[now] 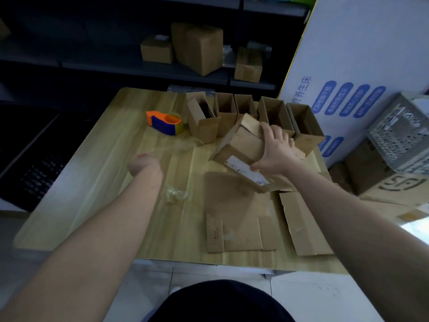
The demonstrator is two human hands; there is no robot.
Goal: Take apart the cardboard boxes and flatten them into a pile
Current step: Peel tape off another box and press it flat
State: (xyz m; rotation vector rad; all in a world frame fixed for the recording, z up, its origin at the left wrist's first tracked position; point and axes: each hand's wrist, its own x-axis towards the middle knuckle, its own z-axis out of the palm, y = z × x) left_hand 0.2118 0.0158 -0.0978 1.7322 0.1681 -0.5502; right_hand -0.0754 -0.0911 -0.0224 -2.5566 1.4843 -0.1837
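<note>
My right hand (275,151) grips a small brown cardboard box (239,149) with a white label, held tilted above the wooden table (97,159). Under it lie flattened cardboard sheets (234,212), with another flat piece (304,226) to their right. A row of several open boxes (274,112) stands along the table's far edge. My left hand (145,163) hovers over the table's middle with its fingers curled in; a clear strip of tape (176,146) seems to trail from it, but blur hides the grip.
An orange and blue tape dispenser (166,123) sits at the far left of the box row. A crumpled tape ball (175,195) lies mid-table. A large white carton (362,73) and grey crate (401,133) stand right; a keyboard (39,175) lies left.
</note>
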